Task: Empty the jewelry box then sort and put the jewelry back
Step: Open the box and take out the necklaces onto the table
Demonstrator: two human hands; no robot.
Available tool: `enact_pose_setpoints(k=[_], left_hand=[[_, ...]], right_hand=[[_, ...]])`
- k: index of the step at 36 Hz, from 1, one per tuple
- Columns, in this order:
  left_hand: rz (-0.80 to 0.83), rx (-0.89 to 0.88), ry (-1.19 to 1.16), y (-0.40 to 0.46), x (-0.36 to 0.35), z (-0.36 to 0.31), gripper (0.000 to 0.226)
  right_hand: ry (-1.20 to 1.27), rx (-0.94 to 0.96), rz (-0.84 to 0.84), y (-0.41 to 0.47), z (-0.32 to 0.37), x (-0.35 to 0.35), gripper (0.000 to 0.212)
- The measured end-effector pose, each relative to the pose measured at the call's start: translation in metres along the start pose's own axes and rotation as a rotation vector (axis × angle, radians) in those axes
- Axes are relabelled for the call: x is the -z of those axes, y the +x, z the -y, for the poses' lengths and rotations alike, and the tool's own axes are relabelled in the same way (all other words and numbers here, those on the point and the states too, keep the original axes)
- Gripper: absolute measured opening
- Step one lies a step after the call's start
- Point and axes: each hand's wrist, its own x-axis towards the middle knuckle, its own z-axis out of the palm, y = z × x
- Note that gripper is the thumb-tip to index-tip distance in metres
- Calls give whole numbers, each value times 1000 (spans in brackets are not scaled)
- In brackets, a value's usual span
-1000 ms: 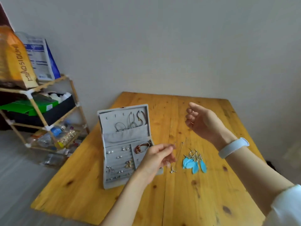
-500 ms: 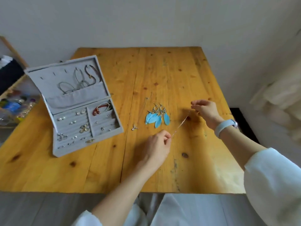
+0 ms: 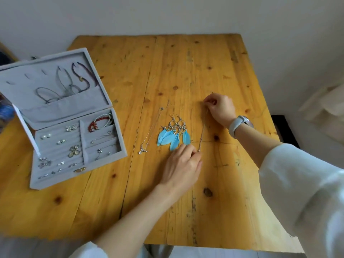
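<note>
Pine tabletop (image 3: 186, 58) is bearing a thin chain (image 3: 202, 130) — light, limp, tangle-prone — which the left hand (image 3: 183, 164) and right hand (image 3: 219, 108) are pinching at opposite ends, likely the safest hold.

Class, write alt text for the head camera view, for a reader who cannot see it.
A person's left hand and right hand pinch the two ends of a thin silver chain, stretched out along a wooden table. Beside it lie blue feather earrings and another necklace; an open grey jewelry box, still holding jewelry, stands at the left.
</note>
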Motion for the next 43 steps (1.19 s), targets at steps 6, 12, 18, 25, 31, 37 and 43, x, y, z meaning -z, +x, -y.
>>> enact_pose_setpoints(k=[6,12,18,25,31,37,43], left_hand=[[81,-24,68,-8,-1,5,39],[91,2,11,-8,0,5,41],[-34,-1,-20,-3,19,22,37],[-170,50,146,0,76,82,33],[-268,169,360,-9,142,155,36],[-321,357,593,-18,203,219,50],[-289,565,590,-15,231,261,71]], right_hand=[[-159,144,-2,-2,-6,-6,24],[-136,181,21,-29,-10,0,41],[-144,232,72,-52,15,5,39],[6,361,159,-62,93,-14,33],[94,416,197,-51,172,-52,30],[130,465,159,-38,244,-95,28],[70,400,38,-24,297,-129,27]])
